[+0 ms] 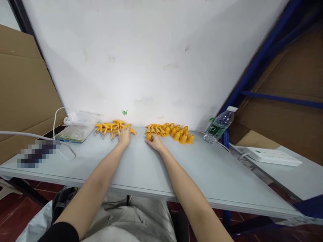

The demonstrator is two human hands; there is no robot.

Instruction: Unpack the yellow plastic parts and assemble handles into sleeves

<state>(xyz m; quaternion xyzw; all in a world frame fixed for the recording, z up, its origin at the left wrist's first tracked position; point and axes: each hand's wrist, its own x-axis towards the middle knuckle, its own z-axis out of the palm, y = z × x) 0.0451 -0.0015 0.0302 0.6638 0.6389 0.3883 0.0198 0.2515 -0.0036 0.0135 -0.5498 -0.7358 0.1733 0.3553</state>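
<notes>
A pile of yellow-handled corkscrews (107, 127), their metal spirals pointing toward me, lies on the left part of the table. My left hand (124, 136) is at the pile's right end, fingers closed around a corkscrew handle (132, 131); the fingertips are partly hidden. To the right, my right hand (155, 143) pinches a yellow cup-shaped cap (149, 137) between thumb and fingers, close to the tabletop. Behind it, several caps with yellow handles (158, 127) at their far ends lie in a row. More loose yellow caps (177, 135) stand in a group farther right.
A plastic bottle (220, 126) leans at the table's right end, beside a blue frame (242, 80). On the left lie clear plastic bags (78, 131) and a white cable (68, 153). A white wall panel (151, 67) rises behind; a power strip (272, 156) is far right.
</notes>
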